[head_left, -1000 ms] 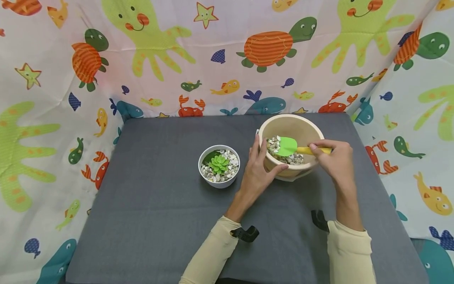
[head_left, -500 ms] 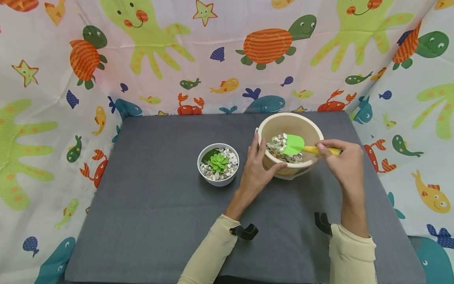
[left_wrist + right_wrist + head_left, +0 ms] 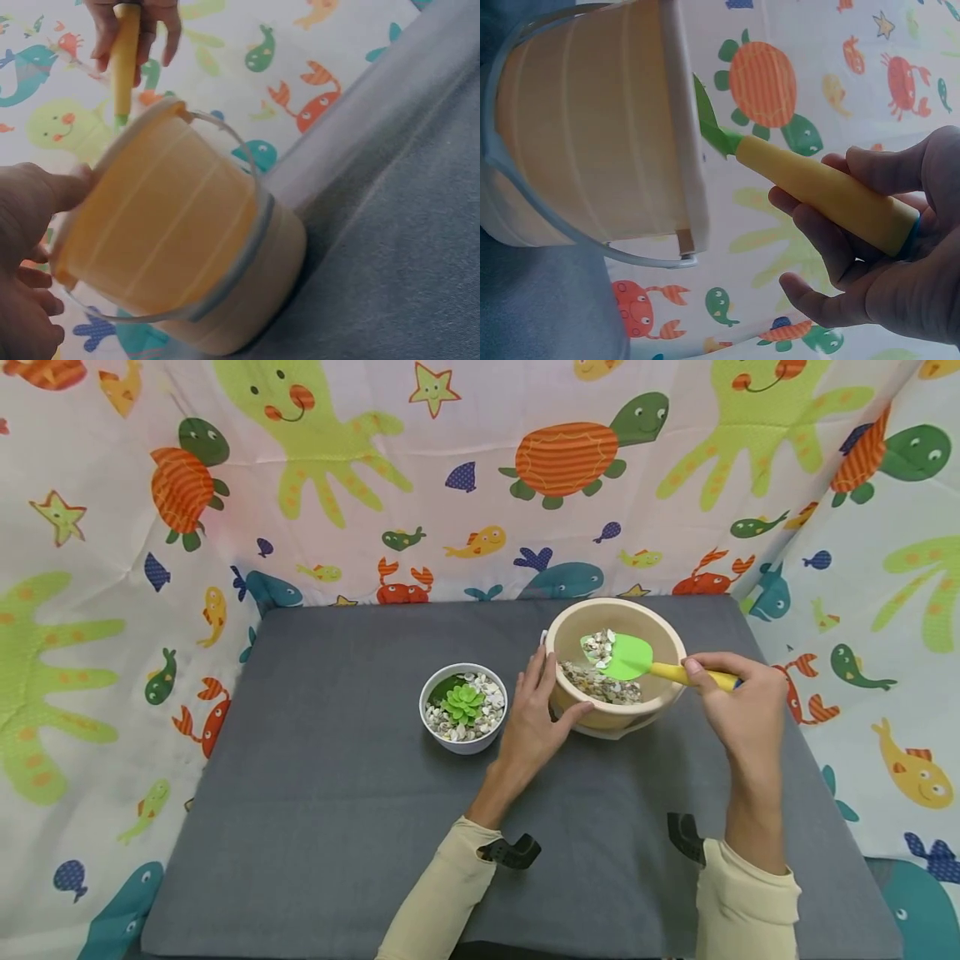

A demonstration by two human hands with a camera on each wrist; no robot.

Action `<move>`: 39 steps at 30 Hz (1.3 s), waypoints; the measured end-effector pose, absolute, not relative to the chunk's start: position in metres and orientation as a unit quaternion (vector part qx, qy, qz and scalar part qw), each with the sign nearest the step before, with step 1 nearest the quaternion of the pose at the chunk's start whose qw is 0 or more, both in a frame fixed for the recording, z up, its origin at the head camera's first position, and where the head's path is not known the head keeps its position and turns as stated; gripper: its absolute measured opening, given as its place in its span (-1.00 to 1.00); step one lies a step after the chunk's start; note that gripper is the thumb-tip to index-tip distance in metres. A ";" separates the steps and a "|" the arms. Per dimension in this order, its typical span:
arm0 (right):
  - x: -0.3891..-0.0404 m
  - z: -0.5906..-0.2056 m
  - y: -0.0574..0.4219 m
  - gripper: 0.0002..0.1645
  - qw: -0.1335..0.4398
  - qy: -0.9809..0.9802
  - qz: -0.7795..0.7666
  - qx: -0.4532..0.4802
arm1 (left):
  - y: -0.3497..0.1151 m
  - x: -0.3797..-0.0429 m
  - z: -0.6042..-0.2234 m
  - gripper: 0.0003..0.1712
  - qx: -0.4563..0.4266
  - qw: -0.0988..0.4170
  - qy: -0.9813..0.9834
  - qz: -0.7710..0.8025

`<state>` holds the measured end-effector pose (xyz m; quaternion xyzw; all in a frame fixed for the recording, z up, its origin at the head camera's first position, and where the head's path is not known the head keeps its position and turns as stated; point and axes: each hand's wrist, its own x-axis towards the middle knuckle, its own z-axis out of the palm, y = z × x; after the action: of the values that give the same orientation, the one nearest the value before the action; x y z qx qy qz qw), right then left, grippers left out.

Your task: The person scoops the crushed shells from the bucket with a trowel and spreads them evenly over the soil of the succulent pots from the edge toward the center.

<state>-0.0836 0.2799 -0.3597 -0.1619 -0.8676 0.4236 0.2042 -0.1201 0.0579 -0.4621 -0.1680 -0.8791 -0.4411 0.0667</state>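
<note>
My right hand (image 3: 750, 706) grips the yellow handle of a small green-bladed trowel (image 3: 628, 658) over a cream bucket (image 3: 647, 625). A heap of pale pebbles (image 3: 598, 646) lies on the blade tip, above more mixed pebbles (image 3: 603, 685) in the bucket's bottom. In the right wrist view, thumb and fingers wrap the handle (image 3: 821, 187), and the rim hides part of the blade. My left hand (image 3: 527, 731) rests fairly straight fingers on the bucket's left side, with the thumb at the front rim. The left wrist view shows that thumb (image 3: 71, 187) right at the rim.
Left of the bucket stands a white pot (image 3: 459, 747) with a green succulent (image 3: 462, 705) among whitish pebbles. A grey cloth covers the table (image 3: 322, 843). Sea-animal print curtains (image 3: 465, 435) rise behind and at both sides. The bucket's handle (image 3: 240, 146) hangs outside its wall.
The trowel, with pebbles on its blade, has lifted off the pebbles in the bucket and moved right with my right hand. My left hand has slid slightly left and down along the bucket.
</note>
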 end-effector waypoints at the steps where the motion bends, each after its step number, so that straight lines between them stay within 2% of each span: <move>1: -0.083 -0.359 0.280 -0.68 0.207 -0.866 0.424 -0.163 | 0.056 -0.120 -0.461 0.07 -0.167 0.066 -0.879 -0.442; 8: -0.078 -0.353 0.278 -0.69 0.224 -0.858 0.435 -0.157 | 0.047 -0.117 -0.450 -0.01 -0.147 0.062 -0.882 -0.443; 17: -0.070 -0.347 0.276 -0.70 0.234 -0.853 0.440 -0.155 | 0.037 -0.116 -0.446 -0.10 -0.147 0.093 -0.875 -0.452; 23: -0.067 -0.343 0.273 -0.71 0.246 -0.850 0.444 -0.143 | 0.031 -0.114 -0.445 -0.11 -0.134 0.086 -0.878 -0.452; 33: -0.066 -0.342 0.264 -0.72 0.236 -0.844 0.464 -0.132 | 0.022 -0.113 -0.442 -0.14 -0.128 0.102 -0.874 -0.458; 39: -0.066 -0.343 0.260 -0.72 0.231 -0.845 0.463 -0.137 | 0.018 -0.112 -0.439 -0.15 -0.121 0.096 -0.871 -0.466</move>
<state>-0.0664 0.2598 -0.3433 -0.1365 -0.8446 0.4633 0.2310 -0.1117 0.0178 -0.4385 -0.1213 -0.8709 -0.4665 0.0955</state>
